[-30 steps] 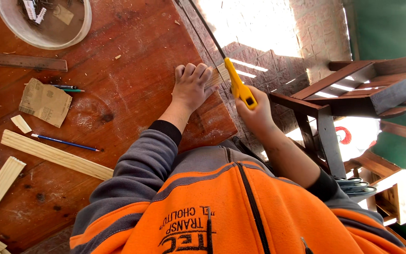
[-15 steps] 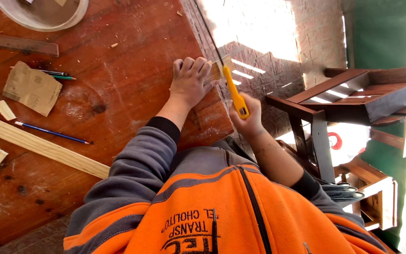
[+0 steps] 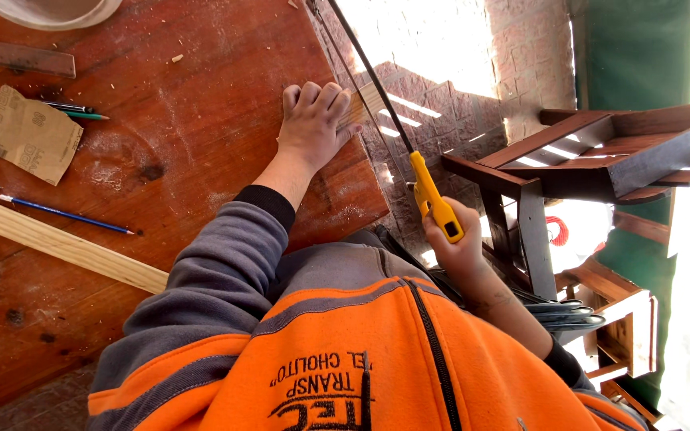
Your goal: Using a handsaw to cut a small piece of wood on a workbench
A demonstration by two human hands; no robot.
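both hands are busy: left hand [image 3: 313, 128] lies flat, fingers together, pinning a wood strip [image 3: 365, 104] at the table [image 3: 201, 96] edge; right hand [image 3: 457, 251] is clamped on the saw [image 3: 433, 203], now drawn further back toward the body, mid-stroke.

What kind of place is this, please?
Probably an outdoor woodworking spot: a worn wooden table carries sandpaper and a wood strip, the right hand grips a saw, and sunlit brick paving lies below.

Reddish wooden table [image 3: 201, 96]: sandpaper [image 3: 29, 136], pencil [image 3: 65, 214], slat [image 3: 57, 243].
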